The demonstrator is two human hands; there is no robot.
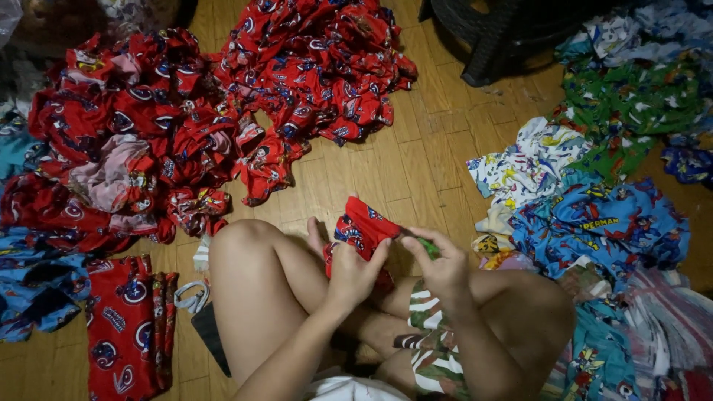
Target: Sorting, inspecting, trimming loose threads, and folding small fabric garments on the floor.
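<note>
I sit cross-legged on a wooden floor (416, 171). My left hand (351, 271) grips a small red printed cloth piece (362, 226) held above my lap. My right hand (444, 263) pinches the same piece at its right edge, where a bit of green shows between the fingers. Both hands are close together over my knees.
A big heap of red printed cloth (148, 126) spreads at the left and top centre. Flat red pieces (126, 327) lie by my left knee. Blue, white and green printed cloth (601, 171) piles at the right. A dark plastic stool (497, 30) stands at the top.
</note>
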